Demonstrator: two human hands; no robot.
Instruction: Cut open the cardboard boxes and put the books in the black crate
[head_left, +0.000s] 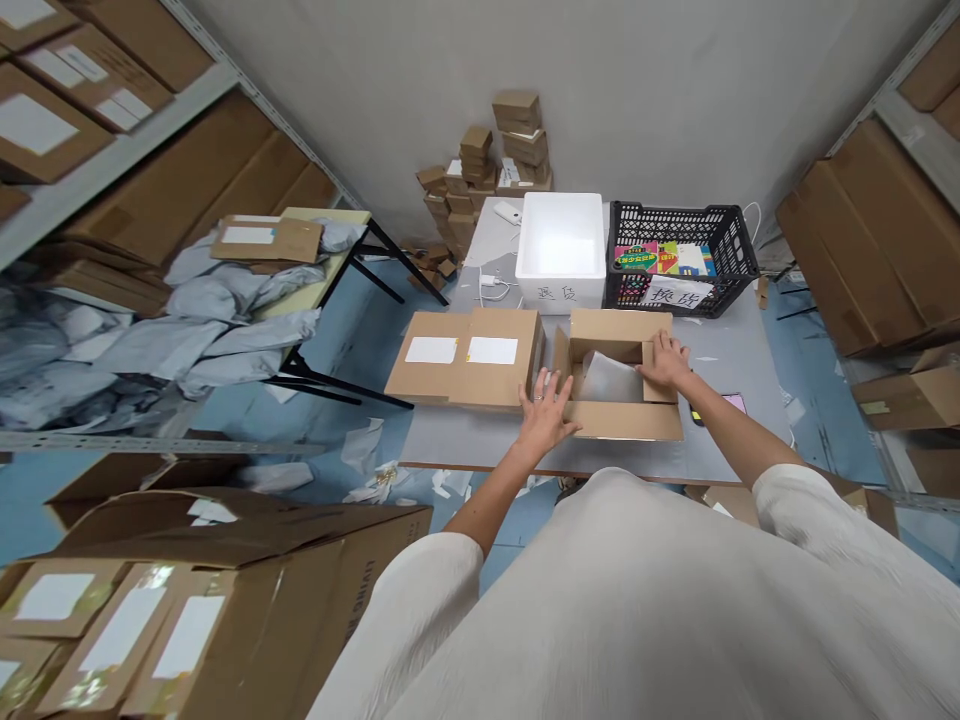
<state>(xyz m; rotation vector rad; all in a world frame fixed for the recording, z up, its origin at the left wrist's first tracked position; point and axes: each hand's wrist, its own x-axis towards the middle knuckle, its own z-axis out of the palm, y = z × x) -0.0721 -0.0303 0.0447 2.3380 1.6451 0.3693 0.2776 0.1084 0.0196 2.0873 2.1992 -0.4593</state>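
An open cardboard box (626, 420) lies on the table in front of me, flaps folded outward. Inside it sits a translucent whitish sheet or bag (611, 380); what lies beneath is hidden. My left hand (546, 412) is open, fingers spread, at the box's left flap, its thumb by the near flap. On the right flap rests my right hand (665, 362), fingers apart and the thumb reaching over the inner edge. Left of the open box, two closed cardboard boxes (465, 375) with white labels stand side by side, close to my left fingertips.
Behind are a white foam box (562, 285) and a black crate (626, 290) holding colourful packages. A phone (731, 402) lies right of my right forearm. Grey mailing bags (217, 290) cover a side table. A large carton (322, 590) of labelled boxes stands lower left.
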